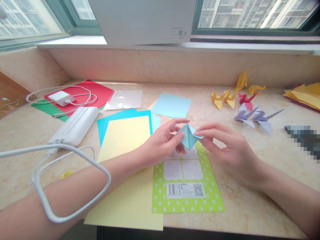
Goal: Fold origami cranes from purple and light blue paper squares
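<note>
A small light blue paper fold [189, 136] is held between both hands above the green dotted sheet [187, 196]. My left hand [163, 141] pinches its left side with thumb and fingers. My right hand [225, 143] pinches its right tip, fingers pressed together. A light blue square sheet [171, 105] lies just beyond the hands. A large pale yellow sheet [125, 166] lies under my left forearm, on a cyan sheet [107, 124].
Folded paper cranes, yellow [223, 99], red [246, 100] and lilac [257, 117], stand at the right. A yellow paper stack [306, 95] lies far right. At left are a white power bank [75, 126], a charger [61, 97] on red paper, and a white cable [50, 180].
</note>
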Demonstrator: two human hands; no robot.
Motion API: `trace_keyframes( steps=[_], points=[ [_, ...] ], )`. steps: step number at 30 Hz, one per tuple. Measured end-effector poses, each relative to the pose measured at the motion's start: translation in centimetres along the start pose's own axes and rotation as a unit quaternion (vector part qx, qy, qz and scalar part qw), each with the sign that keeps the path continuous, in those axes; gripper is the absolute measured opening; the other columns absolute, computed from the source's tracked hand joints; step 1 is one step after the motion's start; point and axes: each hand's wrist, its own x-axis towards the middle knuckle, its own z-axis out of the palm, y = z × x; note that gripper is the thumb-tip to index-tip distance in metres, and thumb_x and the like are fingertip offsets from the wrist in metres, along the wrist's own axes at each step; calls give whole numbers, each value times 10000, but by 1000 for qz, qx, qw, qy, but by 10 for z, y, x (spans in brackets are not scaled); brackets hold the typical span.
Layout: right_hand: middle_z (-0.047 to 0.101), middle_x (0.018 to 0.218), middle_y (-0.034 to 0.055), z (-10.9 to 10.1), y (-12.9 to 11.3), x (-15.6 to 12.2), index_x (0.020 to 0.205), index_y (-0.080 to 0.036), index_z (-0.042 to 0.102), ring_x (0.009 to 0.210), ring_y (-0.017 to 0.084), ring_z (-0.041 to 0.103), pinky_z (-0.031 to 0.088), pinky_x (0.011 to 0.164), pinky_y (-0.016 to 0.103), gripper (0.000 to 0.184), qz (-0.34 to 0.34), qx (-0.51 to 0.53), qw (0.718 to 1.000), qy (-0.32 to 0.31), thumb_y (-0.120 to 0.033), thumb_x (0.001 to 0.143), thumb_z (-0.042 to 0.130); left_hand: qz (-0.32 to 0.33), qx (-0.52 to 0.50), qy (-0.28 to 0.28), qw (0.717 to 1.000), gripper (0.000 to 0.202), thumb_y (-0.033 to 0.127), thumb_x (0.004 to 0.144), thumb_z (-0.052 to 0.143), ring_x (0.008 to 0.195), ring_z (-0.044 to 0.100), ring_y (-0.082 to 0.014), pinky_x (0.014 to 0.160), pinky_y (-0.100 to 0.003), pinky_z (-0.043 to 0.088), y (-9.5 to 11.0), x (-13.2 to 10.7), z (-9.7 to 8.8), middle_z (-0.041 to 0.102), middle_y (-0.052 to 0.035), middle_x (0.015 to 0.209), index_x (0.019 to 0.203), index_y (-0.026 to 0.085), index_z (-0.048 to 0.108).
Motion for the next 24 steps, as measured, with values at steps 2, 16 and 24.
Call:
trace_keyframes(
  steps=[2, 16, 24],
  points=[
    [702, 989, 45, 0, 1, 0, 1039, -241, 680, 880, 186, 678, 565, 799, 355, 153, 19, 3, 999, 36, -185, 937, 582, 6, -5, -1, 1000, 440, 288, 983, 505, 661, 670, -98, 624, -240, 565, -1, 0, 0, 614, -57, 1031, 1404, 226, 394],
    [710, 769, 8, 5, 4, 0, 998, -211, 632, 676, 173, 714, 575, 639, 306, 118, 146, 73, 981, 107, -277, 901, 641, 33, 61, -11, 998, 611, 301, 897, 625, 753, 685, -152, 651, -280, 579, -5, -3, 1, 659, -100, 1038, 1454, 179, 407],
    [655, 720, -22, 3, 17, 1, 997, -229, 575, 652, 167, 661, 545, 636, 318, 138, 130, 61, 982, 124, -270, 886, 646, 9, -32, 17, 999, 465, 224, 980, 496, 727, 701, -145, 754, -290, 583, 6, 0, -2, 709, -43, 794, 1427, 134, 403]
  ],
)
